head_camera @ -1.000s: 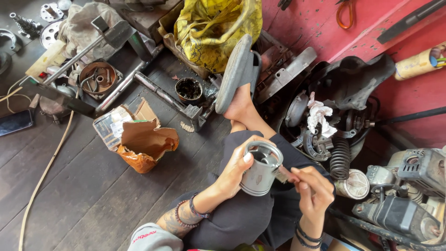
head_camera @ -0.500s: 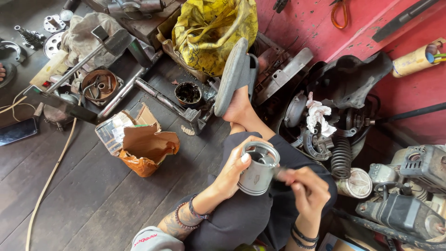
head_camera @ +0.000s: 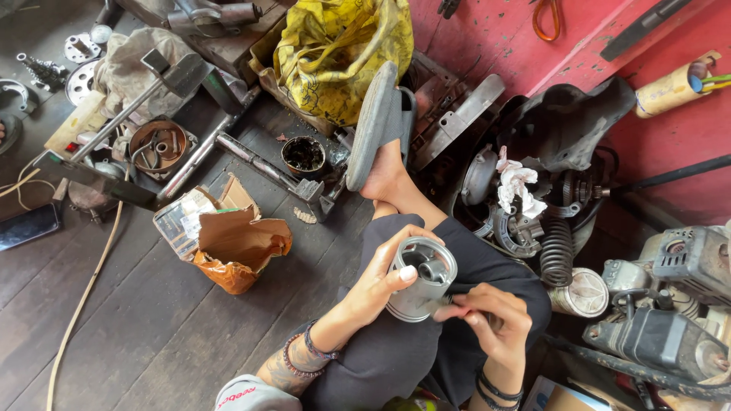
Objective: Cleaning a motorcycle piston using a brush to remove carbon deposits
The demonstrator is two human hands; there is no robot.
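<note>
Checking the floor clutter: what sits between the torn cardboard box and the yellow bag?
In the head view, a small round black tin and a metal bar lie between them.

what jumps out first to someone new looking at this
At bottom centre, the left hand grips a shiny metal piston over the lap, the right hand at its lower edge. Above sits a crumpled yellow bag, beside a red wall.

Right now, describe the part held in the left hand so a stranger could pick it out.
Start at the yellow bag at the top, then drop past the raised foot to the lap. There the left hand grips a silver metal piston, a hollow open-ended cylinder. It is the only clean, shiny part; its neighbours are dark and greasy.
</note>
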